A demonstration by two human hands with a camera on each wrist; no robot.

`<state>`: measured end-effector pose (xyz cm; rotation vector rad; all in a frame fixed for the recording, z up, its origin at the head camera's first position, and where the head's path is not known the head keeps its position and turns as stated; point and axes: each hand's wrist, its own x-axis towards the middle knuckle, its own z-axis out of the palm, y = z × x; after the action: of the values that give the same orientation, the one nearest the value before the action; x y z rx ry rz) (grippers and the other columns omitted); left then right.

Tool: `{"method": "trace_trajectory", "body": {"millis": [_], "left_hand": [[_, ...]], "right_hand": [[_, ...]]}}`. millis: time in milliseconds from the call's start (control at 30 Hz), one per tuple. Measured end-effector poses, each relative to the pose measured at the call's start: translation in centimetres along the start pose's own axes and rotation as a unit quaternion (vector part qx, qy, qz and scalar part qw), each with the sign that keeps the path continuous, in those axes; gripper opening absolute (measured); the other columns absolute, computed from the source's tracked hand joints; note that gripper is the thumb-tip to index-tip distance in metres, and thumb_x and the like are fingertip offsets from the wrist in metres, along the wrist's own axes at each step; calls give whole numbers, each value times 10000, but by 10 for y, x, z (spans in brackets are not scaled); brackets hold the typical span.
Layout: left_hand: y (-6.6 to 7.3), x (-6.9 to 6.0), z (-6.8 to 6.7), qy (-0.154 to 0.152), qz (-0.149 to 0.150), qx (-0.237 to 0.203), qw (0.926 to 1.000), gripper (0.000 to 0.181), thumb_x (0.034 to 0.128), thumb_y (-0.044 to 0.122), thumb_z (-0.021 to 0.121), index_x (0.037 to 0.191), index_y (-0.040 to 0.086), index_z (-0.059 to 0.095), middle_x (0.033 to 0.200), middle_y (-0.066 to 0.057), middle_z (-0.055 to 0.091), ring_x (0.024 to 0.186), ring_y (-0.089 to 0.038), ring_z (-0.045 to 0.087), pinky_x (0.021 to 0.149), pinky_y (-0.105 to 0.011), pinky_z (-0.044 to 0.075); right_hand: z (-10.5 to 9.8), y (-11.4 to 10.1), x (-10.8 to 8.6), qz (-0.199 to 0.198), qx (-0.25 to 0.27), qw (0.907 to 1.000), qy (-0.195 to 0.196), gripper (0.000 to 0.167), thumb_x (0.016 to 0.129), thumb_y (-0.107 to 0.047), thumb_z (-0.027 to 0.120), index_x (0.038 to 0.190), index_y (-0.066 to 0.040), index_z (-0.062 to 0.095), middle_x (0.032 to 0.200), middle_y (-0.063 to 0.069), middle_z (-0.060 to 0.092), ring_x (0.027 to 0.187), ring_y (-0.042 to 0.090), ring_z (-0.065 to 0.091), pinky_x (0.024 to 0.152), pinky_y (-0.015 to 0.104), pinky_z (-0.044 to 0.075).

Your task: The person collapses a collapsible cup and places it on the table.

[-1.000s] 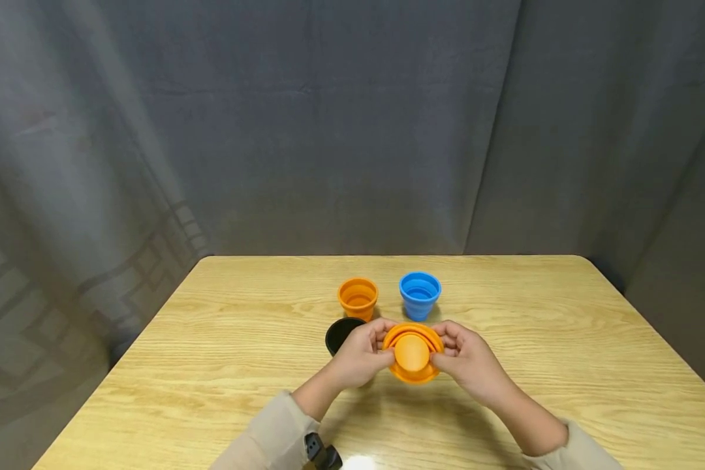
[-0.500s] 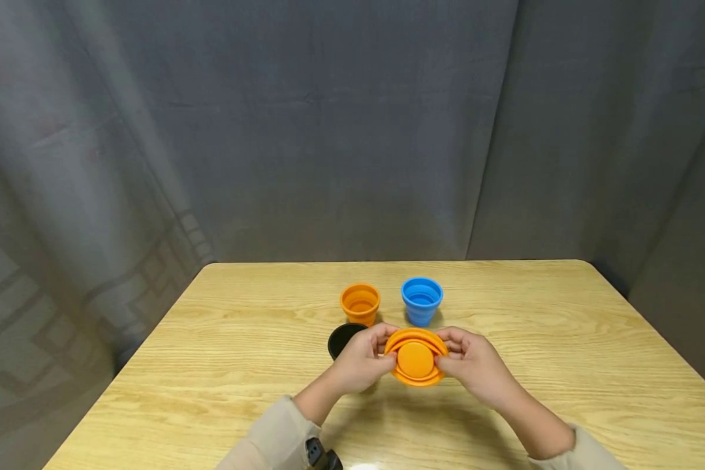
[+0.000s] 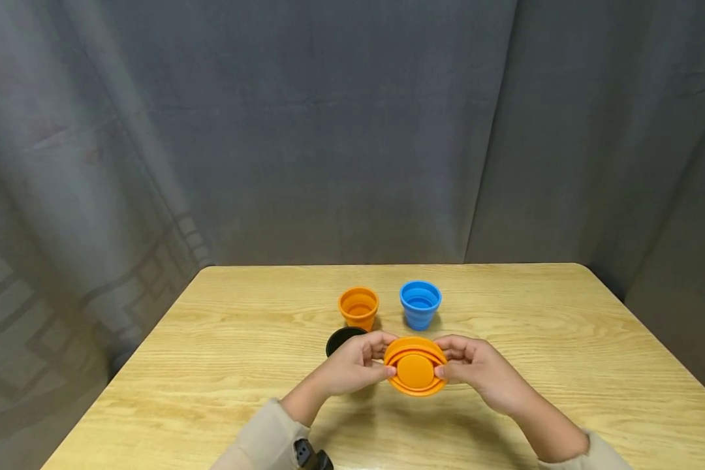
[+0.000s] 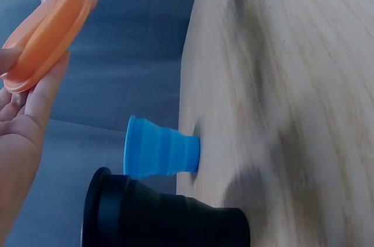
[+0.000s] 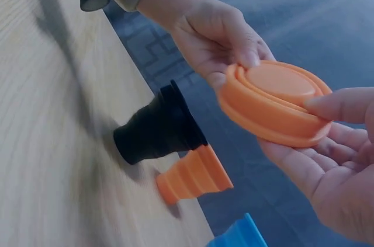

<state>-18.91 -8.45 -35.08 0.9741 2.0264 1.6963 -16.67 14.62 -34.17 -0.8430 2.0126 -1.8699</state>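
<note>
An orange collapsible cup [image 3: 415, 371], squashed nearly flat, is held above the table between both hands, its round base facing the head camera. My left hand [image 3: 355, 363] pinches its left side, thumb beside the base and fingers behind. On the opposite side my right hand [image 3: 484, 372] pinches it the same way. In the right wrist view the folded orange cup [image 5: 280, 104] shows its rings pressed together around the base. Just beyond the left hand stands a black collapsible cup [image 3: 343, 339], partly hidden by that hand in the head view.
Behind the hands, an upright orange cup [image 3: 359, 307] and an upright blue cup [image 3: 420, 303] stand on the wooden table [image 3: 241, 313]. A grey curtain [image 3: 329, 130] hangs past its far edge. A black wrist device [image 3: 311, 455] sits at the left sleeve.
The held orange cup's rings have been pushed flatter, and its base has shifted within the rim. Both hands keep their pinch. The whole head view has shifted slightly.
</note>
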Motion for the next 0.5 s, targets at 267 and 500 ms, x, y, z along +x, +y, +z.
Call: {"method": "trace_trajectory", "body": {"millis": [267,500], "left_hand": [[5,-2,-1,107,120,595,9981,345,790,-15,581,1118,-61,484,981,-167,569,852,-79,537,709,-248,466],[23,-4,7,380,402,706,9960,278,786,-57,564,1050,-104,489,933,-186,556,828,-100,537,696,-241,469]], "right_hand": [[-3,0,3,115,-48,9998,-135,362,823,-41,555,1095,175,450,933,225,577,800,177,592,694,307,486],[-2,2,6,284,415,9987,30,241,904,-101,433,1011,87,540,930,66,588,852,176,576,758,334,465]]}}
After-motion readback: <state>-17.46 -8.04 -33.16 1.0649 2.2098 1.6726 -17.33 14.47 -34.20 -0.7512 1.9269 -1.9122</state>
